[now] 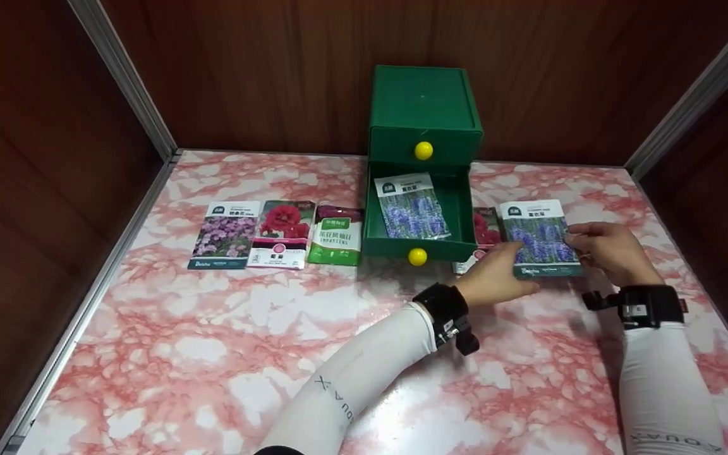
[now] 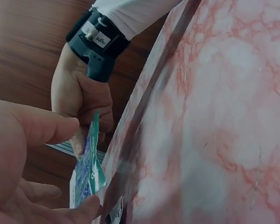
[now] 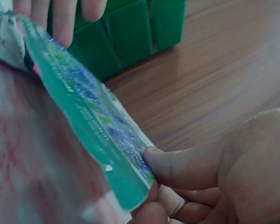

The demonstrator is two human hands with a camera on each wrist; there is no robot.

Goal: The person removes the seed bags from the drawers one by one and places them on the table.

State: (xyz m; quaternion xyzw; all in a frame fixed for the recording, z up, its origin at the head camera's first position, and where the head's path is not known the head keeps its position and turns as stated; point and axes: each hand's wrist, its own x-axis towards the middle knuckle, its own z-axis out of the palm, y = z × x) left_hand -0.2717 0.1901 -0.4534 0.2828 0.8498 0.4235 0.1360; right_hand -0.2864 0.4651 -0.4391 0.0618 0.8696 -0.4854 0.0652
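Observation:
A lavender seed packet with purple flowers and a green bottom band is raised off the table at the right. My right hand pinches its right edge, the thumb lying on the printed face. At the packet's left edge is my left hand, its fingers spread and fairly straight; in the left wrist view a fingertip appears to touch the lower corner. Partly hidden behind the left hand and the drawer lies a red-flower packet. A second lavender packet lies inside the pulled-out lower drawer.
The green two-drawer box stands against the back wall, with yellow knobs. Left of it lie a pink-flower packet, a red-flower packet and a green-and-white impatiens packet. Wooden walls enclose the marbled table.

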